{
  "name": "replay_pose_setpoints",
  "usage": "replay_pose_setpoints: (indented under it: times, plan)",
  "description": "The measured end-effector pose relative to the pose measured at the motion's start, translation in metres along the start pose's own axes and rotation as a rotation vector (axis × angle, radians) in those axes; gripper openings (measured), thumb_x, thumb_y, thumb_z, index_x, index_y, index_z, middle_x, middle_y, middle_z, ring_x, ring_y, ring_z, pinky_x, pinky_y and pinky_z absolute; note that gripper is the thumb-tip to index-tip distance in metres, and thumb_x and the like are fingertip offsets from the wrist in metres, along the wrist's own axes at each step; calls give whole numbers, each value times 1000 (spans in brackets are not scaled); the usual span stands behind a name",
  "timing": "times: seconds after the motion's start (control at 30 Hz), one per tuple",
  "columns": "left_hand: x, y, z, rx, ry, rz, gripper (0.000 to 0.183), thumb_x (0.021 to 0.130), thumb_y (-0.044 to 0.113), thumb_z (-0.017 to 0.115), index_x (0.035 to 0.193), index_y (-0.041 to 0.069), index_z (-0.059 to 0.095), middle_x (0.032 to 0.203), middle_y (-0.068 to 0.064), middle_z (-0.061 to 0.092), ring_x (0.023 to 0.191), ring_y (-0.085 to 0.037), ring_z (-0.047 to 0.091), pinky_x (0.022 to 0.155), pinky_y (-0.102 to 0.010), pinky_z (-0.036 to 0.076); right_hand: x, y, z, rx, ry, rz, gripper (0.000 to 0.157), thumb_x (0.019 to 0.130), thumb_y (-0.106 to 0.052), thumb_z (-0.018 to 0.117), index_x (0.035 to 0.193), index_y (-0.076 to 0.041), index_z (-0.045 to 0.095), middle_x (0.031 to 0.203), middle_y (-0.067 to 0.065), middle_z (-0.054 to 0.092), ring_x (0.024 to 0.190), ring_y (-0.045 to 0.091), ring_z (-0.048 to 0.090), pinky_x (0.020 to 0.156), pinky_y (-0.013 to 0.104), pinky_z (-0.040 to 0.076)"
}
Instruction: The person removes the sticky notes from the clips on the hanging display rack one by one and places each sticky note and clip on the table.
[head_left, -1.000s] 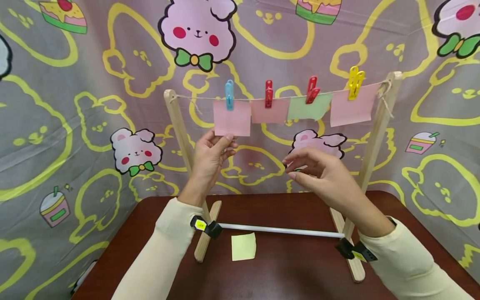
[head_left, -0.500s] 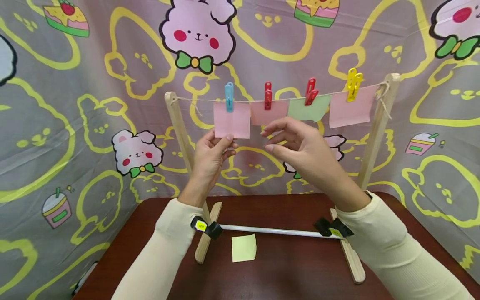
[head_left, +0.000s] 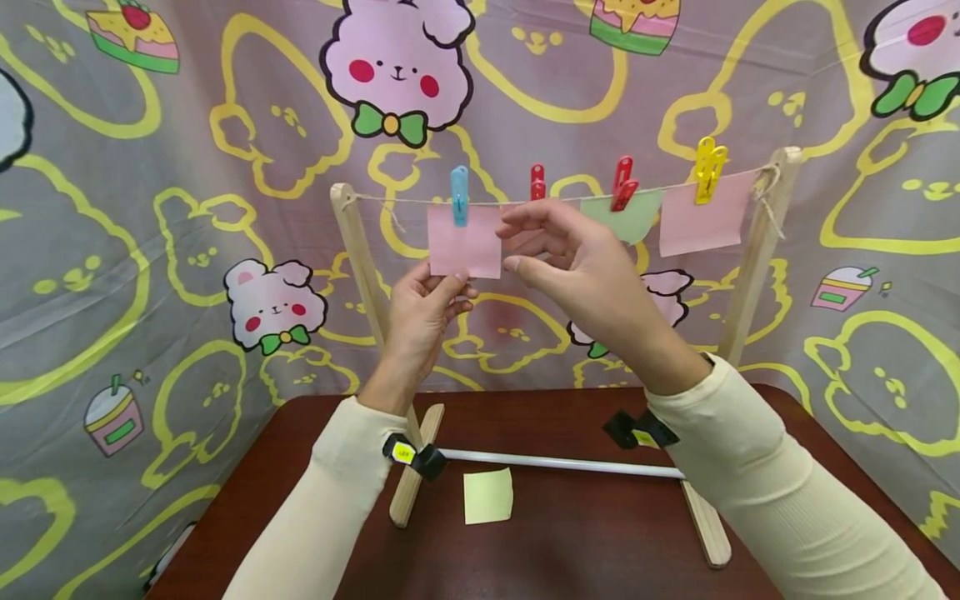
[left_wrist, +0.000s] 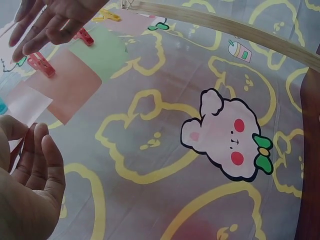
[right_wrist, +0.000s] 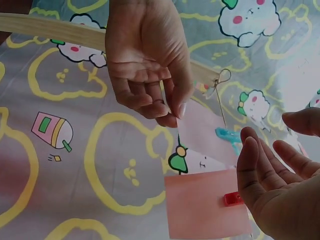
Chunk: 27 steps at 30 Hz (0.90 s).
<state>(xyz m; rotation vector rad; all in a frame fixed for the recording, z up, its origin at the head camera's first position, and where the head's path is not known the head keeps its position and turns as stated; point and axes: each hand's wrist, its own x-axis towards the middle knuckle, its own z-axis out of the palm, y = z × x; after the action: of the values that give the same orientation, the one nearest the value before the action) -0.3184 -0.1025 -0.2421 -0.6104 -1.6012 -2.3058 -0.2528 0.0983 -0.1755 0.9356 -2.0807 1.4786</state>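
A pink sticky note (head_left: 463, 248) hangs from the string under a light blue clothespin (head_left: 460, 196). My left hand (head_left: 427, 312) pinches its bottom edge between thumb and fingers. Just right of that note, my right hand (head_left: 581, 262) is raised with fingers loosely bent and nothing in them, its fingertips at the note's right edge. It covers most of a second, darker pink note, which shows in the right wrist view as a salmon note (right_wrist: 205, 205) under a red clothespin (right_wrist: 232, 199). Farther right hang a green note (head_left: 637, 218) with a red clothespin (head_left: 623, 185) and another pink note (head_left: 705, 218) with a yellow clothespin (head_left: 707, 171).
The string runs between two wooden posts (head_left: 360, 258) joined low down by a white rod (head_left: 555, 462). A yellow sticky note (head_left: 488, 497) lies on the dark brown table (head_left: 570, 533). A patterned cloth (head_left: 187, 250) hangs behind and at both sides.
My right hand has moved left and up, from in front of the right part of the frame to beside the first pink note. My left hand keeps its pinch in the same place.
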Motion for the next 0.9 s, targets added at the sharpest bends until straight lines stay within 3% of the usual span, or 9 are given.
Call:
replay_pose_setpoints:
  times: [0.33, 0.63, 0.9]
  plan:
    - [0, 0, 2, 11, -3, -6, 9, 100, -3, 61, 106, 4, 64, 77, 5, 72, 70, -7, 68, 66, -20, 58, 22, -8, 12, 45, 26, 23, 38, 96, -5, 68, 134, -5, 63, 128, 11, 70, 102, 19, 71, 80, 26, 58]
    - [-1, 1, 3, 14, -6, -7, 9, 100, -3, 61, 107, 1, 64, 77, 5, 72, 70, -6, 68, 65, -19, 58, 41, -14, 19, -13, 91, 30, 37, 98, -10, 68, 134, -6, 64, 126, 7, 71, 112, 17, 71, 97, 34, 58]
    - [-2, 2, 4, 16, -6, -3, 8, 101, -2, 61, 107, 2, 64, 77, 5, 72, 70, -6, 68, 65, -19, 58, 51, -15, 25, -30, 135, 3, 37, 98, -6, 69, 134, 0, 64, 130, 15, 69, 121, 24, 68, 107, 37, 56]
